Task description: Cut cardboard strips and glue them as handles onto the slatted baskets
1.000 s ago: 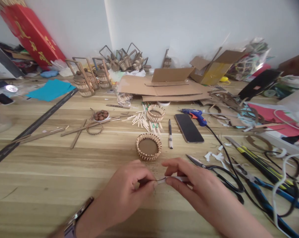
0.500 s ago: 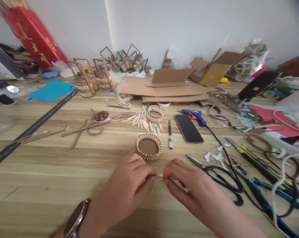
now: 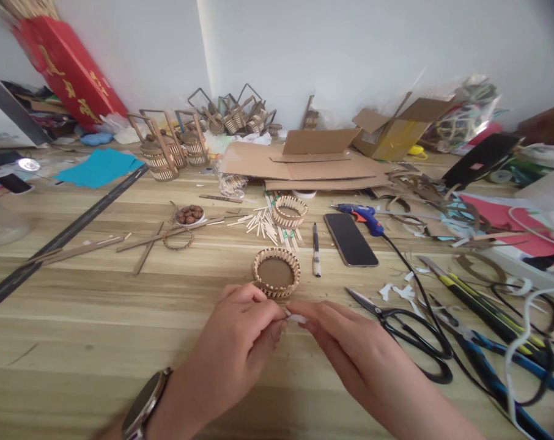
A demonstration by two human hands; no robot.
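Just in front of me, my left hand (image 3: 244, 333) is closed in a pinch, its fingertips on one end of a small white strip (image 3: 298, 318). My right hand (image 3: 350, 342) pinches the strip's other end, fingers pressed together. Whether the strip is paper or tape I cannot make out, and most of it is hidden by the fingers. Right behind the left fingers stands a round shallow basket (image 3: 276, 287) with a brown base and a wall of short wooden sticks. A similar stick ring (image 3: 290, 214) sits farther back, beside loose wooden sticks (image 3: 261, 223).
To the right lie black scissors (image 3: 408, 333), pliers (image 3: 483, 354), a utility knife (image 3: 483, 311), a phone (image 3: 351, 239), a pen (image 3: 316, 250) and a blue glue gun (image 3: 362, 215) with its cable. Behind are cardboard sheets (image 3: 254, 162) and small handled baskets (image 3: 160, 165). A bowl of brown beads (image 3: 189, 215) stands left.
My right fingers have shifted and flattened over the strip, showing more of its white part. Both hands remain close together. The view has moved slightly.
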